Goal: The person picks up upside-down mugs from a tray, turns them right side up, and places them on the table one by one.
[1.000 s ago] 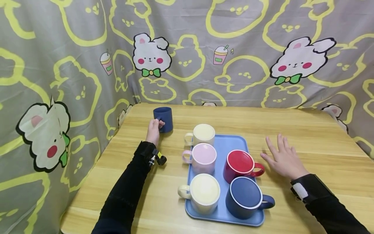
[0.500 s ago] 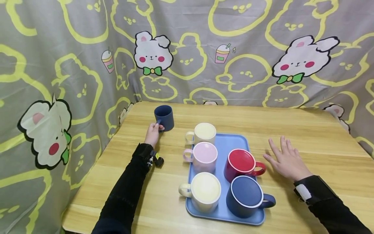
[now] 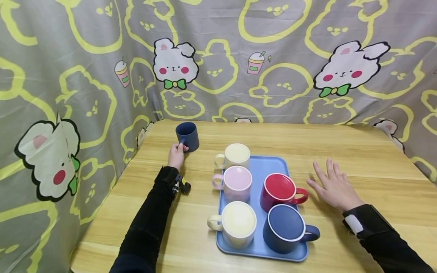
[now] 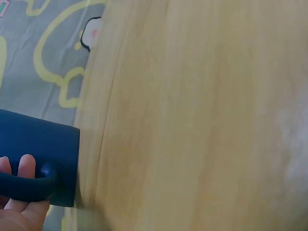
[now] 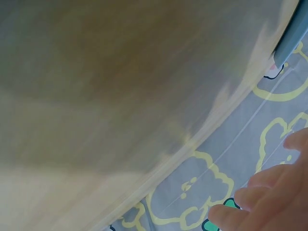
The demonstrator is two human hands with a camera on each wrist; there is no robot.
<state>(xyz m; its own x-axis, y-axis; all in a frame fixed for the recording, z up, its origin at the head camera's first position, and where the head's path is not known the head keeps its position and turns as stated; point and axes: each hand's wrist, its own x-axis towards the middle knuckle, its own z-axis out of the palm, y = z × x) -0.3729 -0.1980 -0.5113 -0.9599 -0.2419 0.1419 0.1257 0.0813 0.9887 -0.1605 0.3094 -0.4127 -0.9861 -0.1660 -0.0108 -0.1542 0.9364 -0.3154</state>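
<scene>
My left hand (image 3: 176,156) grips the handle of a dark blue mug (image 3: 192,138) at the far left of the table. The mug's open top tilts slightly toward me. In the left wrist view, fingers (image 4: 27,166) pass through the handle of the mug (image 4: 41,139). My right hand (image 3: 335,187) has its fingers spread, holds nothing and is just right of the tray, nearest the red mug (image 3: 279,191). In the right wrist view, part of the right hand (image 5: 276,195) shows at the lower right corner.
A blue tray (image 3: 268,165) carries a red mug, a larger navy mug (image 3: 285,227), a pink mug (image 3: 238,184) and two cream mugs, one at the back (image 3: 237,155), one in front (image 3: 238,224). Their handles stick out past its sides. A patterned curtain (image 3: 218,57) borders the wooden table (image 3: 307,144).
The left hand has tipped the blue mug so more of its inside shows, and shifted it slightly left. The right hand has moved a little to the right. The tray's mugs stay put.
</scene>
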